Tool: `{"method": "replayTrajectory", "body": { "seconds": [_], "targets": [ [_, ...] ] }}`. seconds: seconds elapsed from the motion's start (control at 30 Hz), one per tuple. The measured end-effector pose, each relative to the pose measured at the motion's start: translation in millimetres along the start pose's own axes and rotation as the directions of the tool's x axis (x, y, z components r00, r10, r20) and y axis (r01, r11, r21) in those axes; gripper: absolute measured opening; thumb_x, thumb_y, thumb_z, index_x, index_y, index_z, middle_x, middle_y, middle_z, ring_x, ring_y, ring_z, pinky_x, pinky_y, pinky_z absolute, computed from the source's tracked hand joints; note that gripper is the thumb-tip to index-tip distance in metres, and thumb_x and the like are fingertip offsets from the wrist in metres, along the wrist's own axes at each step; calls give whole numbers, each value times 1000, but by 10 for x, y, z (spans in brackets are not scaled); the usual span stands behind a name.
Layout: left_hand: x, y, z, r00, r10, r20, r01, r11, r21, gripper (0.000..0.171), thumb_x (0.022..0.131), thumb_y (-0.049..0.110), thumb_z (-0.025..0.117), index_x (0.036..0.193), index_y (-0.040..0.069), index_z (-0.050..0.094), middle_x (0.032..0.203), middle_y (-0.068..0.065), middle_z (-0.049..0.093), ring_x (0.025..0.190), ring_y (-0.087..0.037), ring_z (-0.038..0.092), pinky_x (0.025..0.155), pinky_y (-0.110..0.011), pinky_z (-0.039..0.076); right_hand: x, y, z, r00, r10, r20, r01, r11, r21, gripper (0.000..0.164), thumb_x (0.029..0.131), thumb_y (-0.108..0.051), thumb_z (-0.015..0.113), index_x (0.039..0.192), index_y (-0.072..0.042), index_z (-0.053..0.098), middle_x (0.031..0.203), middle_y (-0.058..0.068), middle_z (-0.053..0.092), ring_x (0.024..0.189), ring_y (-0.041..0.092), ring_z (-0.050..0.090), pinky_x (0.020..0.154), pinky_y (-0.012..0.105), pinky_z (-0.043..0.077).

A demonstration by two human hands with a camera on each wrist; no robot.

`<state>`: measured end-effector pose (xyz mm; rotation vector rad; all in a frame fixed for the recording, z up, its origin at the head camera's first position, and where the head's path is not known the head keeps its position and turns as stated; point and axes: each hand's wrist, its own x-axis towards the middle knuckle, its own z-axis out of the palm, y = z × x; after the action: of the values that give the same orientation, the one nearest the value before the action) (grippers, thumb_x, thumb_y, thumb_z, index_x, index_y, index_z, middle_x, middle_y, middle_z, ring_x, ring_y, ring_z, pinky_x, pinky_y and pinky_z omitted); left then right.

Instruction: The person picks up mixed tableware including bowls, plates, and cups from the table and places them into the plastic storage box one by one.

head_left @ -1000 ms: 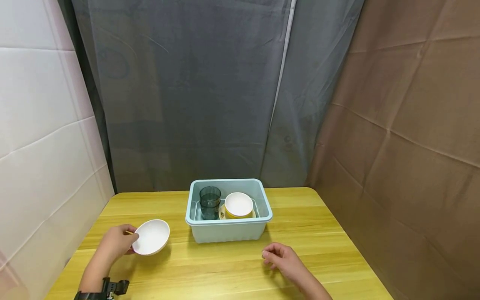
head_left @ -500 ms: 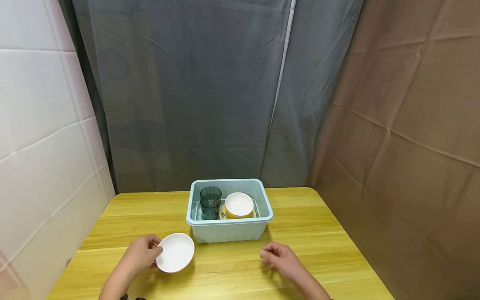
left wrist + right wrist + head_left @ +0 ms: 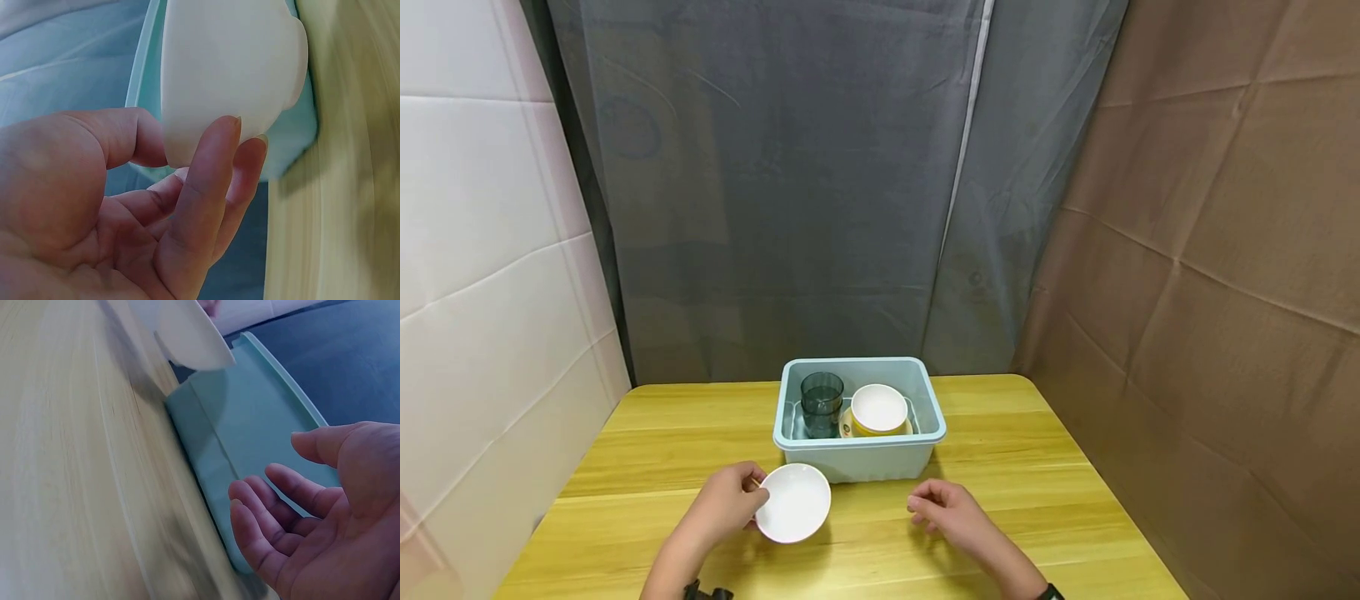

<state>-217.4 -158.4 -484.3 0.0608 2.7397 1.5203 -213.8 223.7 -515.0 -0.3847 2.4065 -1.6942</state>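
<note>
A white bowl [image 3: 793,503] is pinched at its left rim by my left hand [image 3: 727,502], thumb on the inside and fingers under the outer wall. It is held above the table, tilted, in front of the bin's left part. In the left wrist view the bowl's pale outside and foot ring [image 3: 244,69] show. My right hand [image 3: 951,515] hovers over the table right of the bowl, fingers loosely curled around nothing. The right wrist view shows that hand [image 3: 312,519] beside the light blue bin [image 3: 219,425].
On the wooden table [image 3: 1037,483] stands the light blue bin [image 3: 857,460]. Stacked dark glasses [image 3: 822,407] fill its left side; a white-and-yellow bowl [image 3: 878,408] sits on a plate [image 3: 846,425] at right. A grey curtain [image 3: 790,183] hangs behind, with cloth at both sides.
My left hand has carried the white bowl rightward along the table, from the left side to in front of the bin. The right hand has shifted slightly left.
</note>
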Motion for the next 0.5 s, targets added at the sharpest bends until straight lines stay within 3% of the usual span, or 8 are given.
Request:
{"method": "replayTrajectory", "body": {
  "seconds": [0.5],
  "targets": [
    [150, 178, 423, 988, 99, 121, -92, 994, -61, 11, 92, 0, 72, 103, 0, 71, 87, -9, 61, 71, -21, 66, 56, -38, 65, 188, -128, 329, 999, -39, -17, 39, 999, 32, 25, 110, -17, 69, 114, 8, 72, 101, 14, 76, 91, 33, 75, 72, 39, 63]
  ]
}}
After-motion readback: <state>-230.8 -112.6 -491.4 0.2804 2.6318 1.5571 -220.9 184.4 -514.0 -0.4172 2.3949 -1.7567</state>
